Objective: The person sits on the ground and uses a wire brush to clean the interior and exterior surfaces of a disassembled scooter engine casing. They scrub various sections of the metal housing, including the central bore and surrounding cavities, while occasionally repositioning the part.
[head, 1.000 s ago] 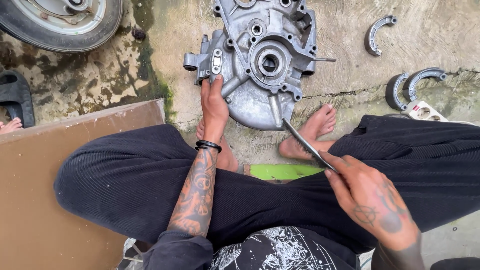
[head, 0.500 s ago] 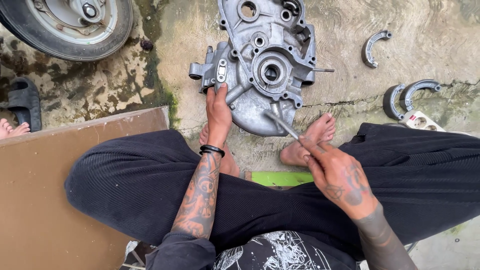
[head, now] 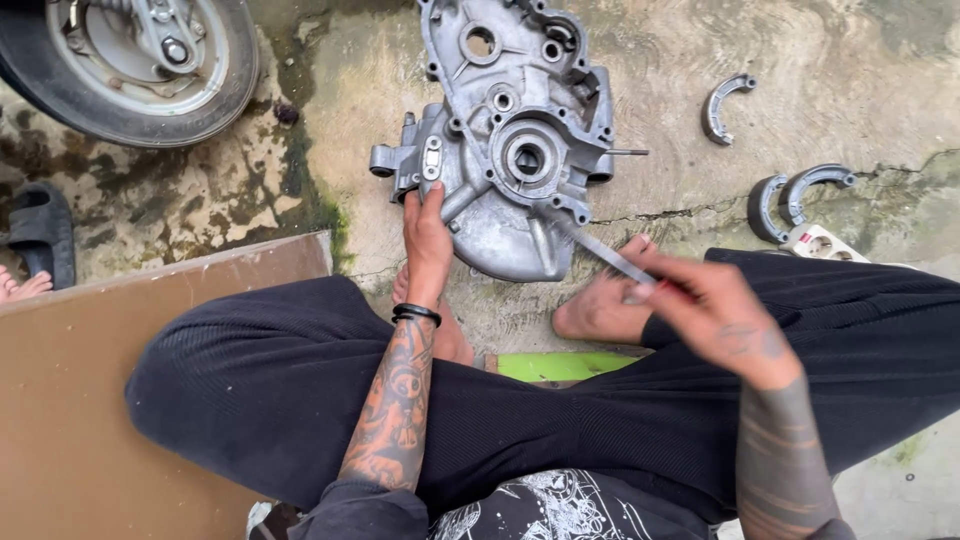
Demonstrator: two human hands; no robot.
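A grey cast-metal engine case half (head: 515, 140) lies flat on the concrete between my bare feet. My left hand (head: 427, 240) grips its near left edge, thumb up on the casting. My right hand (head: 712, 312), blurred, is shut on a thin flat metal tool (head: 600, 252). The tool's tip touches the case's lower right rim. I sit low with black trousers over both knees.
A scooter wheel (head: 130, 70) stands at the top left. Three curved brake shoes (head: 725, 105) (head: 765, 207) (head: 815, 185) lie on the concrete at the right, beside a white power strip (head: 825, 243). A brown board (head: 90, 390) lies at the left, a black sandal (head: 40, 235) beyond it.
My right hand has carried the tool forward from above my right knee, so that its tip reaches the case rim. The left hand keeps its hold on the case.
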